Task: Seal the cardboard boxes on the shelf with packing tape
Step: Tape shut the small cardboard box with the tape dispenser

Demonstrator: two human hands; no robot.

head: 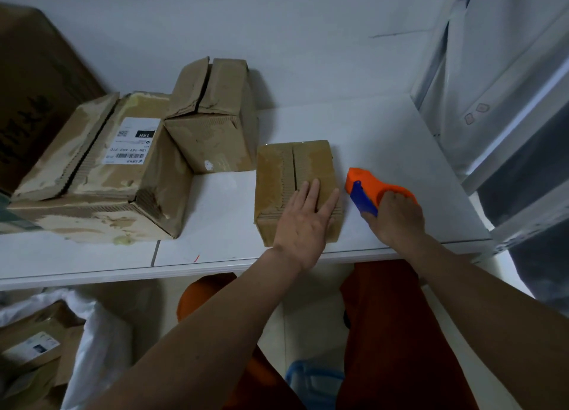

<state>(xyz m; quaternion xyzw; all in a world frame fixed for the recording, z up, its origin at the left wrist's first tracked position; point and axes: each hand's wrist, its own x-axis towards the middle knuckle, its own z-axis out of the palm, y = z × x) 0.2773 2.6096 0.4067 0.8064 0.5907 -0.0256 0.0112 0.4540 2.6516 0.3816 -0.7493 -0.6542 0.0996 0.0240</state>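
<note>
Orange tape dispenser (369, 188) sits gripped in the right hand (395, 218). Left hand (303, 225) lies flat, fingers straight, on the small cardboard box (277, 175).

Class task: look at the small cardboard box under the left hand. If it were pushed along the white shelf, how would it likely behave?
The small box sits flat and low, so it would probably slide rather than tip. The shelf looks smooth, so little grip is likely. Its worn, ridged top suggests soft cardboard that may dent under the left hand.
</note>
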